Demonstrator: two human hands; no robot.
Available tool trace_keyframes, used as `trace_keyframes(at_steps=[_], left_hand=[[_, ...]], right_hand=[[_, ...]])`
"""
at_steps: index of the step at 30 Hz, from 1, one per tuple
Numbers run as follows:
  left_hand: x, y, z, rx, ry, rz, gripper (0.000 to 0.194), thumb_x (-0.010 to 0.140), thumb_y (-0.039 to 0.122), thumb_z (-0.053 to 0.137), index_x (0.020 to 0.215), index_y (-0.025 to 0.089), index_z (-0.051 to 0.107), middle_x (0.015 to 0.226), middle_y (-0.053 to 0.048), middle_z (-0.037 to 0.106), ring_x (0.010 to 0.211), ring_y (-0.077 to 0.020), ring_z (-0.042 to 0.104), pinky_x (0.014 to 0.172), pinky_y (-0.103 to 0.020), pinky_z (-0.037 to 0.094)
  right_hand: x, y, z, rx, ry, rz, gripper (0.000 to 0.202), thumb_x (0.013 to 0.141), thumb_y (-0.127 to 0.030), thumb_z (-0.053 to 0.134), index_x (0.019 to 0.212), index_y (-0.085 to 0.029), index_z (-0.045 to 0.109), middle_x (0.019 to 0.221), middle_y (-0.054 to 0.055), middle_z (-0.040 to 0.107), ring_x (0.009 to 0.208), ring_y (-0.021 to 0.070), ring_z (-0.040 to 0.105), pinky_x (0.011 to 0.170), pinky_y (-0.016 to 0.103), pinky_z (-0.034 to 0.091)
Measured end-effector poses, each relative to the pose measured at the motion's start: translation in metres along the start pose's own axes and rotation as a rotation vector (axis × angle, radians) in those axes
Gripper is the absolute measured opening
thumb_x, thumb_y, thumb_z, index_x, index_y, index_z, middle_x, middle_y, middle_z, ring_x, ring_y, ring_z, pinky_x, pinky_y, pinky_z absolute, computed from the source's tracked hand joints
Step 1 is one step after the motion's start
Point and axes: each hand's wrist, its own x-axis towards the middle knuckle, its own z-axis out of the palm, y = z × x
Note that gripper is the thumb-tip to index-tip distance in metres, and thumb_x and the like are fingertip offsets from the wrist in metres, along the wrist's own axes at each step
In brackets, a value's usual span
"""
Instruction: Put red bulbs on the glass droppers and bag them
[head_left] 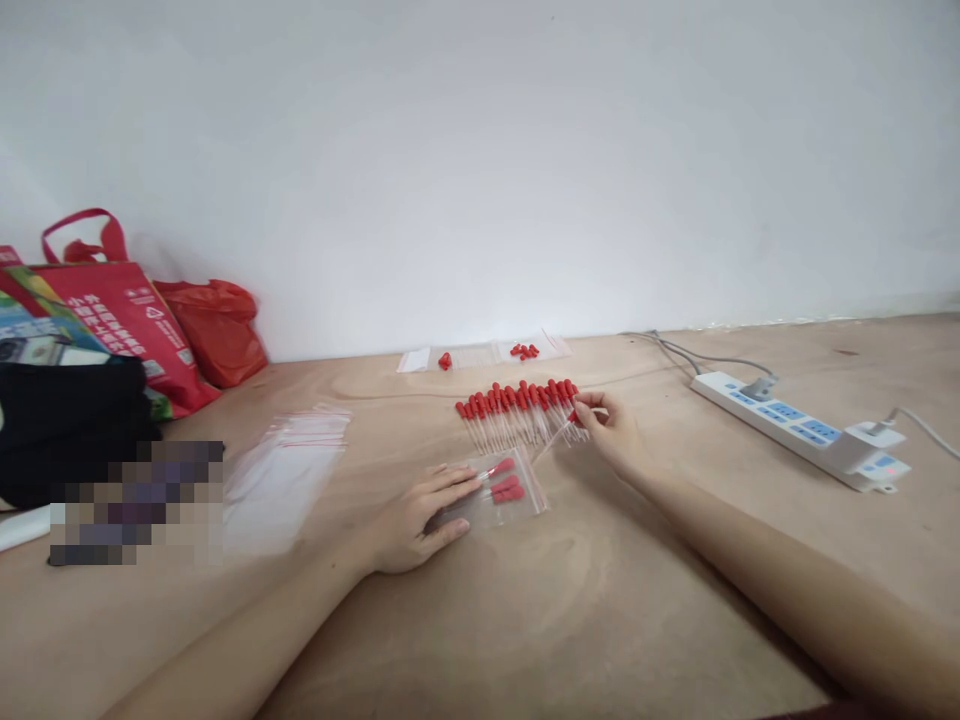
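Standing at the far left, a red shopping bag [161, 335] carries white Chinese characters and a recycling mark, set at a slant and too small to read surely. The power strip [795, 428] at the right has blue socket faces, with no wording clear enough to read. The left hand [420, 515] lies palm down, fingers loosely spread, on the left part of a clear zip bag [487, 514] that lies flat on the table [570, 620] with red-ended droppers inside. The right hand [613, 432] is closed in a pinch on the red end of a single dropper [553, 439], whose clear tube slants toward the near left, by the bag's far right corner; whether they touch, I cannot tell. Just beyond, a row of droppers [496, 398] lies side by side, red ends far. Left of the left hand lies a pile of bags [281, 485].
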Motion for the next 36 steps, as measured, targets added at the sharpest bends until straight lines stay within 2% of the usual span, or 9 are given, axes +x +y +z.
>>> trace_keyframes(at_steps=[5,10,13,16,18,22,26,29,36], left_hand=[[0.0,-0.001,0.001,-0.006,0.009,-0.004,0.047,0.086,0.035,0.04,0.132,0.029,0.029,0.138,-0.003,0.03,0.126,-0.023,0.027,0.102,-0.045,0.023],[0.002,0.002,-0.001,-0.028,0.025,0.018,0.047,0.086,0.034,0.041,0.131,0.029,0.029,0.137,-0.002,0.032,0.125,-0.0221,0.029,0.103,-0.044,0.024],[0.003,0.004,-0.003,-0.031,0.034,0.032,0.048,0.086,0.033,0.041,0.132,0.029,0.027,0.136,-0.002,0.034,0.124,-0.0209,0.03,0.103,-0.043,0.023],[0.002,0.004,-0.002,-0.021,0.023,0.026,0.048,0.087,0.033,0.04,0.132,0.029,0.027,0.136,-0.003,0.033,0.125,-0.0209,0.029,0.103,-0.043,0.023],[0.002,0.003,-0.001,-0.009,0.007,0.014,0.047,0.087,0.033,0.04,0.132,0.029,0.028,0.137,-0.003,0.031,0.126,-0.0214,0.027,0.103,-0.044,0.022],[0.002,0.001,0.0,0.005,-0.015,-0.01,0.043,0.087,0.033,0.039,0.129,0.031,0.033,0.138,-0.002,0.03,0.126,-0.0219,0.026,0.103,-0.044,0.022],[0.002,0.001,-0.001,0.006,-0.012,0.001,0.043,0.087,0.032,0.04,0.129,0.032,0.033,0.138,-0.002,0.031,0.126,-0.0217,0.027,0.103,-0.045,0.022],[0.001,0.002,-0.002,-0.008,-0.003,0.01,0.043,0.086,0.033,0.041,0.129,0.031,0.034,0.137,-0.002,0.032,0.125,-0.022,0.029,0.103,-0.045,0.023],[0.001,0.003,-0.001,-0.045,0.02,0.002,0.042,0.086,0.033,0.042,0.127,0.029,0.038,0.136,-0.004,0.035,0.124,-0.0231,0.031,0.101,-0.045,0.026]], right_hand=[[-0.018,0.004,0.009,0.148,0.031,0.162,0.027,0.06,-0.039,0.062,0.074,-0.018,0.051,0.064,-0.001,0.056,0.057,0.0112,0.054,0.059,0.027,0.045],[-0.029,0.006,0.024,0.252,-0.045,0.289,0.03,0.055,-0.037,0.065,0.073,-0.019,0.05,0.06,-0.002,0.055,0.054,0.012,0.054,0.057,0.028,0.045],[-0.042,0.005,0.03,0.168,-0.171,0.216,0.026,0.058,-0.036,0.063,0.073,-0.018,0.051,0.062,-0.001,0.057,0.056,0.0123,0.054,0.057,0.026,0.044],[-0.049,0.001,0.029,-0.089,-0.385,0.028,0.02,0.069,-0.037,0.053,0.068,-0.017,0.058,0.06,0.0,0.058,0.055,0.0115,0.051,0.054,0.024,0.04],[-0.044,-0.001,0.027,-0.268,-0.459,-0.082,0.023,0.074,-0.034,0.047,0.068,-0.017,0.061,0.062,0.0,0.061,0.055,0.0118,0.052,0.054,0.024,0.039],[-0.008,-0.003,0.025,-0.593,-0.283,-0.246,0.017,0.073,-0.027,0.048,0.069,-0.018,0.061,0.07,0.002,0.064,0.066,0.0142,0.056,0.064,0.025,0.04],[0.033,-0.002,0.039,-0.842,-0.098,-0.166,0.023,0.073,-0.03,0.049,0.087,-0.014,0.06,0.086,0.01,0.064,0.081,0.0192,0.056,0.07,0.028,0.04],[0.046,-0.004,0.055,-0.931,-0.099,-0.057,0.034,0.072,-0.035,0.051,0.099,-0.013,0.055,0.093,0.014,0.062,0.088,0.0226,0.056,0.072,0.03,0.04],[0.051,-0.012,0.069,-0.979,-0.114,0.126,0.018,0.067,-0.024,0.055,0.083,-0.016,0.06,0.089,0.015,0.064,0.089,0.0254,0.058,0.07,0.032,0.041]])
